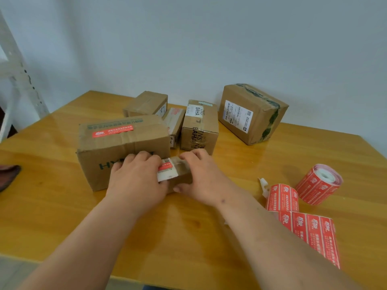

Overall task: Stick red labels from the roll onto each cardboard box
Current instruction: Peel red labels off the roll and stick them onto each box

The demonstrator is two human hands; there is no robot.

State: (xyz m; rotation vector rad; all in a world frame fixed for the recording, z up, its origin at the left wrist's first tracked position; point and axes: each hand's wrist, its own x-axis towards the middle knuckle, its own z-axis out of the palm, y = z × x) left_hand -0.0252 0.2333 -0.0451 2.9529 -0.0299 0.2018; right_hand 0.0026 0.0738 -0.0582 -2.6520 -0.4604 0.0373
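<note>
Head view: left hand (136, 176) and right hand (201, 174) both grasp a small cardboard box (178, 174), red label (165, 166) on top. Large box (123, 147) labelled (113, 130); rear boxes apparently unlabelled. Label roll (319, 183) on tabletop (62, 216), right.

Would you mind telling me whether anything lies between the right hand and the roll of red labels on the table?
Nothing visible blocks it. The right hand holds the small box with the left hand; the label roll lies to its right on bare table, with only the unrolled label strip trailing nearer the person.
</note>
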